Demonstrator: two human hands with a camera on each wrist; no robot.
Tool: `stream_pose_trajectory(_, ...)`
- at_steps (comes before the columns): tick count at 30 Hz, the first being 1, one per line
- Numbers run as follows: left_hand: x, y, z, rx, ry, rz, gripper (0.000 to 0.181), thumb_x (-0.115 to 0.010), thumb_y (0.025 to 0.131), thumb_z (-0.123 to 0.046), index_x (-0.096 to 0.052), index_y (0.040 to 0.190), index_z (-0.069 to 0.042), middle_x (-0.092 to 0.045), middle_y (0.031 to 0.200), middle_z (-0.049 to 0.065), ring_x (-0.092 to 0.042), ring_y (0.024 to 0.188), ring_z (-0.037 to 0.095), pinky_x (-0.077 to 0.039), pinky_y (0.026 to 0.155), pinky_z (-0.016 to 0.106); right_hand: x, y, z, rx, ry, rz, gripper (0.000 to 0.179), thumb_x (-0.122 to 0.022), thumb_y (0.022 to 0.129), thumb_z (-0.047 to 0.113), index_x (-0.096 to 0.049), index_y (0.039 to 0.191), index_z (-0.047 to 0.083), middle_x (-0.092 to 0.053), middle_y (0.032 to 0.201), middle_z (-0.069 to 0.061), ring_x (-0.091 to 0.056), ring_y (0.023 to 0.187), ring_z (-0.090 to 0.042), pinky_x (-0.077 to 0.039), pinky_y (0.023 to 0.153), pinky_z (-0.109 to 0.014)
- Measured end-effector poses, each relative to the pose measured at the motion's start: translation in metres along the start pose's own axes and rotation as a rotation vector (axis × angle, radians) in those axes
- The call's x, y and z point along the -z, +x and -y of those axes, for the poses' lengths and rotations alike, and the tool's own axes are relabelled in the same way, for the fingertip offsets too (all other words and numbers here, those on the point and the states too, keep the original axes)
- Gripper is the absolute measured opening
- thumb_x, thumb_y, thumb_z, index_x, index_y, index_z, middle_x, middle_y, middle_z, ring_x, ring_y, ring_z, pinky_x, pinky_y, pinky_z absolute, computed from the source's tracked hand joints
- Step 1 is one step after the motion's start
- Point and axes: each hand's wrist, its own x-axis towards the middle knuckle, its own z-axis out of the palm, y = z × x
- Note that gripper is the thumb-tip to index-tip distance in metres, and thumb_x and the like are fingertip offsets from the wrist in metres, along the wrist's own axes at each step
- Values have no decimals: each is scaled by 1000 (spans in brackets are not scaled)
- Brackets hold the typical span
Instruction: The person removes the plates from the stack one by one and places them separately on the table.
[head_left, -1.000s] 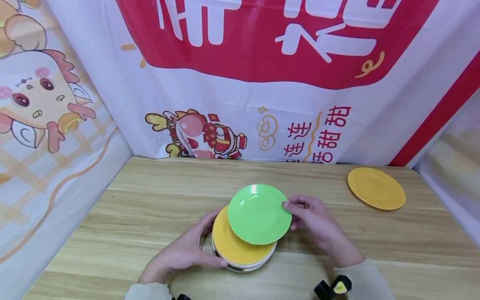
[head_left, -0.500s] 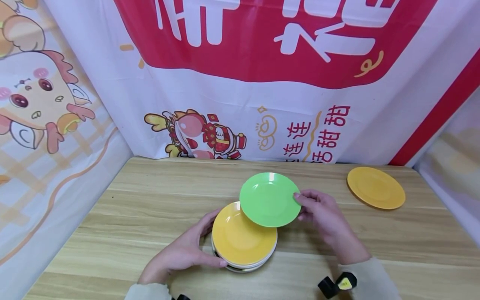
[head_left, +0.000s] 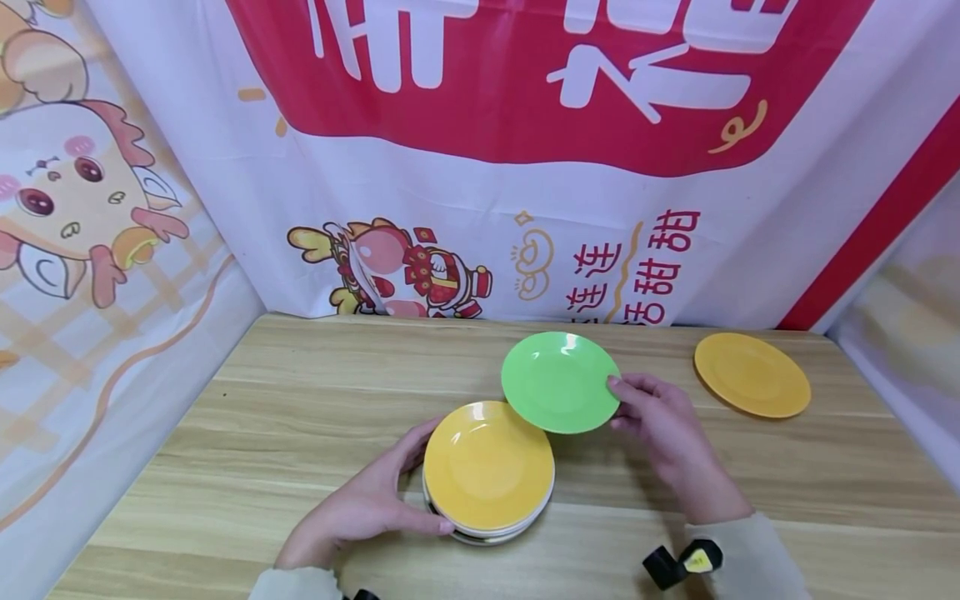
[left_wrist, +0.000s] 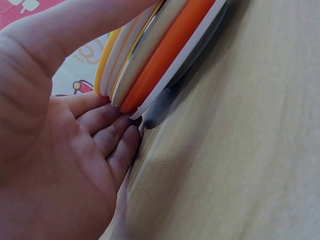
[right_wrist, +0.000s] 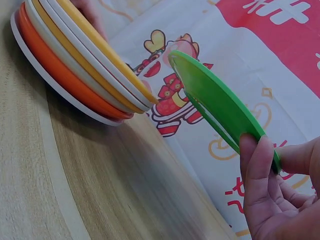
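At the far left of the head view, a pale cloth [head_left: 75,192] printed with a cartoon creature hangs beside the wood-grained counter [head_left: 187,500]. Next comes your left hand [head_left: 367,500], curved about the left side of a stack of plates [right_wrist: 82,62], its thumb on the near rim and its fingers at the far side; the left wrist view shows the fingertips bent against the edges. The stack stands on the counter with a yellow plate [head_left: 489,471] uppermost; white, cream and orange rims lie beneath it. Rightward and farther back, the green plate [head_left: 561,383] is held in the air, just beside the stack and apart from it in the right wrist view. Your right hand [head_left: 667,425] pinches its right rim between thumb and fingers, and a black device [head_left: 664,567] is worn at that wrist. At the far right, a lone yellow plate [head_left: 752,375] lies on the counter near its back edge, well apart from the stack.
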Motion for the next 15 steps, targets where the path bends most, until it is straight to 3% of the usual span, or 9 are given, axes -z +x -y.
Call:
stream_pose_trajectory(6,0,1,2,12,-2,-8,116,-102,72,-27,-35,165,-35,-40,171,-8,-32,162,25,-13,135,64,7,4,-1,-26,16,-30,40,-67,108,28,-54,136,3,-68,101,10,-67,90,-6,-61,82,-20)
stream_pose_trajectory(15,1,0,2,-17,10,6,112,-101,75,-27,-35,166,-32,-40,171,-5,-32,162,27,-13,134,66,23,10,-6,-9,40,-61,33,-64,110,23,-54,133,2,-68,96,11,-67,88,-4,-62,82,-19)
